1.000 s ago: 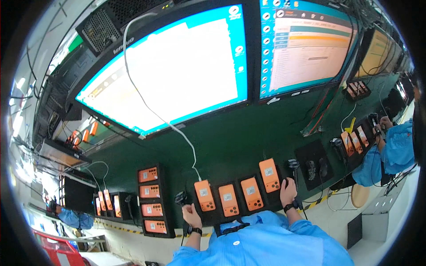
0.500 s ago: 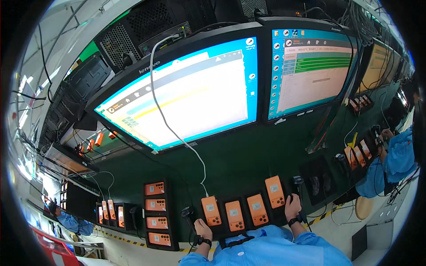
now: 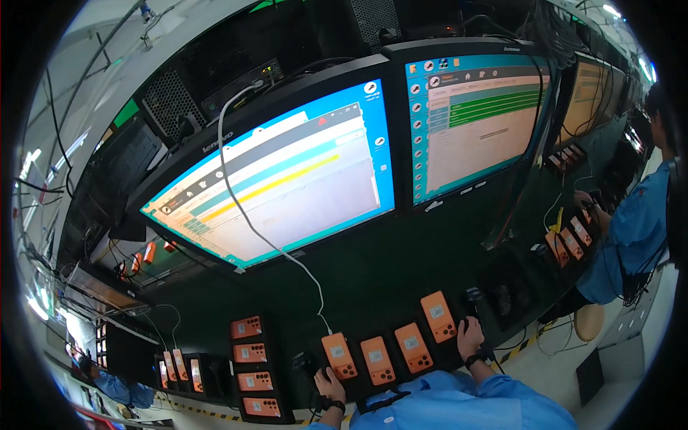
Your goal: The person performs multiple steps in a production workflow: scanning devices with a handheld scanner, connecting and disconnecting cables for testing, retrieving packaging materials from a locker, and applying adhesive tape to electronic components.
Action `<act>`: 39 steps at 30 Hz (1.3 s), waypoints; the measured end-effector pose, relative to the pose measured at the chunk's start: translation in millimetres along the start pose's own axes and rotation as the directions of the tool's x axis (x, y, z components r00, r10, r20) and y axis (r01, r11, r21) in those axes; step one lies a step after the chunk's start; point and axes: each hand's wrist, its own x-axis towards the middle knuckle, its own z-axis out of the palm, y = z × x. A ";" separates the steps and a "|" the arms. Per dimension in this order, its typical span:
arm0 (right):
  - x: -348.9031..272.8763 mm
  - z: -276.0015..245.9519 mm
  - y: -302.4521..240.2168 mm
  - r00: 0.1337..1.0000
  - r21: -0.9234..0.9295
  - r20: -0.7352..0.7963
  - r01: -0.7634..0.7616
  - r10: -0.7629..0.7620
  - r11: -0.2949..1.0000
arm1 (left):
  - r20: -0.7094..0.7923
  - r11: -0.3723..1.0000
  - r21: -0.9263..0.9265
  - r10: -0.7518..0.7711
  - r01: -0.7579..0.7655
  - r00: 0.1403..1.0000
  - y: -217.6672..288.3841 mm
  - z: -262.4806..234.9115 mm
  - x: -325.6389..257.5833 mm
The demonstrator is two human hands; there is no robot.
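Phones: four orange rectangular phones [image 3: 413, 346], rowed along dark green tabletop's [image 3: 380, 287] near edge; leftmost has white cable [image 3: 316, 283].
Left hand [image 3: 330, 388]: loosely curled by leftmost phone; grip unclear.
Right hand [image 3: 470, 338]: fingers bent by rightmost phone; can't tell if gripping.
Labels: white stickers [image 3: 375, 355], print illegible.
Screens: black-framed left monitor [image 3: 301, 179], yellow bar; right monitor [image 3: 480, 158], green rows.

Factory, probably: monitors [image 3: 287, 179], orange phones [image 3: 378, 361]
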 end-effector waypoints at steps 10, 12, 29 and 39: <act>18.1 -16.5 -41.7 0.941 0.062 0.011 0.337 -0.338 0.940 | -0.122 0.975 -0.133 0.161 -0.177 0.979 -8.6 -1.2 6.3; 41.7 -13.3 -63.6 0.925 0.127 0.056 0.367 -0.376 0.922 | -0.171 0.950 -0.270 0.115 -0.159 0.979 0.8 -6.3 9.5; 78.8 29.5 -97.7 0.817 0.009 0.094 0.571 -0.569 0.821 | 0.041 0.886 -0.439 0.186 -0.150 0.982 55.0 -17.4 60.1; 64.0 21.0 -91.4 0.941 0.158 0.175 0.263 -0.289 0.952 | -0.083 0.882 -0.067 0.460 -0.466 0.884 75.7 24.6 104.7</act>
